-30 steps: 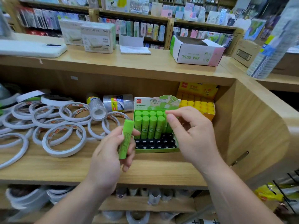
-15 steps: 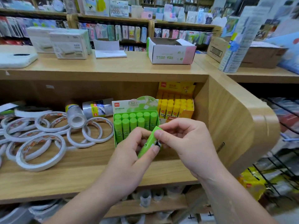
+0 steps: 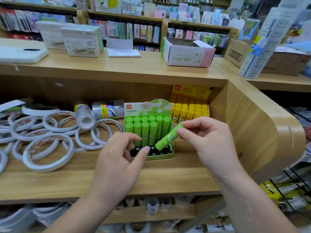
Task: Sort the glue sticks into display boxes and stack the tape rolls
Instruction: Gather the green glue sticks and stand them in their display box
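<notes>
**Step in hand:** seating one green glue stick [image 3: 168, 137] in the green display box [image 3: 159, 156].

**Right hand** [image 3: 210, 142]: thumb and fingertips pinch the stick's upper end. The stick is tilted, with its lower end just over the black tray [image 3: 156, 153] of sockets, ahead and left of this hand.

**Left hand** [image 3: 117, 158]: fingers loosely curled, holding nothing. The thumb is at the tray's front; whether it touches cannot be told.

**Box contents:** back row of green sticks full, second row part-filled, front sockets vacant.

**Next move, as judged:** bring the stick upright over a free socket and press it down without knocking its neighbours.

**Beyond the right hand:** yellow glue sticks [image 3: 190, 111] in their own box.

**Left of the left hand:** tape rolls [image 3: 48, 152] loose on the shelf, unstacked.

**Legible writing:**
- Red "deli" mark on the green box's header card.
- "SEA GULL", upside down, on a white carton [image 3: 188, 56] on the counter [image 3: 134, 68] above.
</notes>
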Available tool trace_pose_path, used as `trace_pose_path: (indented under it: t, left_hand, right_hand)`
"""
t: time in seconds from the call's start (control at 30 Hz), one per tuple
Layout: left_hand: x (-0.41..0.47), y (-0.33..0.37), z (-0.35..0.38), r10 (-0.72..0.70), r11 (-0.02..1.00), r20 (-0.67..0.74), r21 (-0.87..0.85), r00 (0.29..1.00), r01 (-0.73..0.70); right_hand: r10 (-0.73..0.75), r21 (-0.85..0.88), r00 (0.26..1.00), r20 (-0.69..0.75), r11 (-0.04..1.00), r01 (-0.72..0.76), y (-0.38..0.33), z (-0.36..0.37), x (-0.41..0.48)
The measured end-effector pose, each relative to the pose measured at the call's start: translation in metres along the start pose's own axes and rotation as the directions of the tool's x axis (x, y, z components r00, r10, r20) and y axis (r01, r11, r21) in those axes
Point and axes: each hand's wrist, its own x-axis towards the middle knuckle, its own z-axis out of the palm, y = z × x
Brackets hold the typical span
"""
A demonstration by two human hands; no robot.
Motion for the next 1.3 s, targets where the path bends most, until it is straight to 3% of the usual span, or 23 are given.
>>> trace_pose_path:
  t: [0.1,0.27,0.47,0.7,1.3]
  left_hand:
    - [0.004,-0.008,-0.009,-0.066,0.987,-0.035,0.147,0.997,0.07]
    - [0.008,-0.014,-0.008,-0.197,0.963,0.037,0.194,0.98,0.186]
    - [0.014,-0.014,-0.009,-0.261,0.953,0.058,0.173,0.964,0.248]
    - [0.016,-0.029,-0.008,-0.283,0.957,0.071,0.09,0.956,0.276]
    - [0.015,-0.038,-0.004,-0.337,0.941,0.072,0.042,0.939,0.335]
  right_hand:
    - [-0.075,-0.14,0.997,-0.013,0.988,0.073,-0.001,-0.002,0.015]
    - [-0.241,-0.349,0.966,0.09,0.901,0.257,0.009,0.015,0.03]
    - [-0.368,-0.454,0.904,0.216,0.782,0.427,0.021,0.021,0.034]
    - [-0.489,-0.445,0.835,0.25,0.708,0.548,0.026,0.026,0.038]
    - [-0.496,-0.432,0.847,0.192,0.732,0.527,0.035,0.02,0.039]
